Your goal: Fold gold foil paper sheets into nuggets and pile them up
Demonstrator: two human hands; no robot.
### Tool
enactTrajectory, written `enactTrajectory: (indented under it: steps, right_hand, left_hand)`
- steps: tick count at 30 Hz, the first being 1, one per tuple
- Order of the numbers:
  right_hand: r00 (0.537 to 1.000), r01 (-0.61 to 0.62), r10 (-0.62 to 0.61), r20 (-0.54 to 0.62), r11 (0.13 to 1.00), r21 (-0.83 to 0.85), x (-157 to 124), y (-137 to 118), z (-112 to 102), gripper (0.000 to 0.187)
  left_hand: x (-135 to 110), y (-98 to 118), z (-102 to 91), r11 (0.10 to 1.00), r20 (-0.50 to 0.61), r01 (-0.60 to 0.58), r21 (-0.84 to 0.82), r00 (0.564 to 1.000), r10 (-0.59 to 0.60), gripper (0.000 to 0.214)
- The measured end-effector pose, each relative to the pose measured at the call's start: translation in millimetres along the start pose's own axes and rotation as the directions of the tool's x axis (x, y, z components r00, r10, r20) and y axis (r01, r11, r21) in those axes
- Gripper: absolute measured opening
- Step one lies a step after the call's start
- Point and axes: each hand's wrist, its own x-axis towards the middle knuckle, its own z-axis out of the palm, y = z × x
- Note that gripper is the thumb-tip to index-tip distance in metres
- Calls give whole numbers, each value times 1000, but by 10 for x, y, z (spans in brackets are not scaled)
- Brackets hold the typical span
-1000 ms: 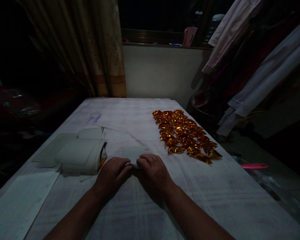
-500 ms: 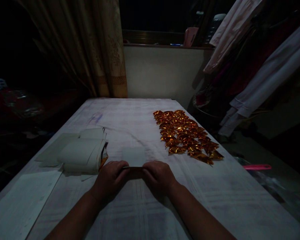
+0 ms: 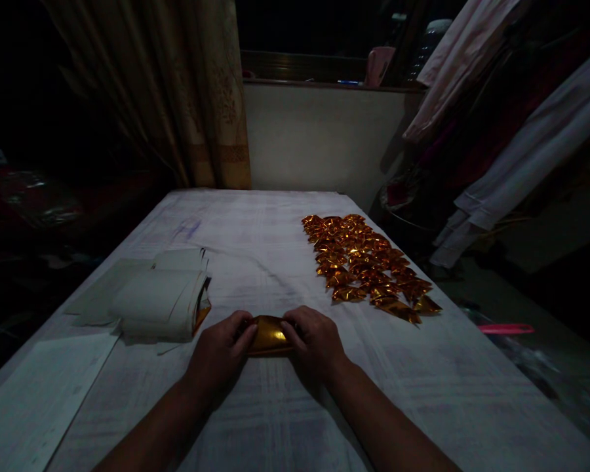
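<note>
Between my hands is a sheet of gold foil paper (image 3: 269, 334), bent over with its shiny side showing. My left hand (image 3: 225, 344) pinches its left end between thumb and fingers. At the right end, my right hand (image 3: 314, 339) grips it the same way. Both hands are low over the cloth-covered table (image 3: 255, 419). Left of them lies a folded-over stack of pale paper sheets (image 3: 152, 301), with a bit of gold showing at its right edge. Several folded gold foil pieces (image 3: 358, 262) sit in rows to the right.
A flat white sheet (image 3: 44, 387) lies at the table's left front. A curtain (image 3: 201, 98) hangs behind on the left, and clothes (image 3: 526, 144) hang on the right. On the sill stands a pink cup (image 3: 379, 65). A pink handle (image 3: 506, 328) shows beyond the right edge.
The paper between my hands showed a pale face standing up and a dark edge; now it is folded over and its gold side faces me. Both hands stay gripping its ends.
</note>
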Motion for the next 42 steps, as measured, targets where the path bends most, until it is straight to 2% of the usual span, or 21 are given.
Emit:
enactTrajectory:
  steps: [4, 7, 11, 17, 20, 24, 28, 32, 38, 42]
  right_hand:
    - [998, -48, 51, 23, 992, -115, 56, -24, 36, 12]
    - [994, -87, 95, 50, 986, -145, 87, -46, 35, 13]
    - [983, -110, 135, 126, 976, -188, 158, -77, -28, 14]
    - [957, -146, 188, 221, 970, -192, 305, -70, -121, 10]
    - [956, -140, 183, 228, 971, -191, 311, -74, -135, 9]
    - [954, -161, 201, 224, 970, -182, 287, -101, -159, 15]
    - [951, -163, 200, 234, 972, -171, 281, -108, -177, 11]
    - [966, -129, 160, 204, 980, -153, 253, -79, -158, 6]
    - [980, -80, 94, 176, 993, -86, 224, -1, -118, 21]
    - [982, -73, 75, 170, 997, -20, 249, 52, -114, 17]
  left_hand:
    - [72, -49, 15, 978, -67, -103, 183, 991, 117, 14]
    - [104, -122, 47, 969, -99, -135, 208, 982, 158, 11]
    - [124, -163, 66, 977, -63, -138, 162, 987, 150, 8]
    - [189, -108, 3, 982, -2, -108, 152, 994, 110, 5]
    - [241, -91, -31, 980, 52, -108, 167, 994, 101, 5]
    - [331, -93, -43, 958, 106, -148, 244, 986, 125, 16]
    - [411, -111, -28, 925, 127, -198, 324, 978, 165, 13]
    - [432, -124, -30, 937, 135, -212, 278, 974, 180, 14]
    - [399, -101, -75, 964, 185, -180, 196, 972, 144, 13]
    - [399, -109, -99, 971, 223, -197, 137, 961, 163, 11]
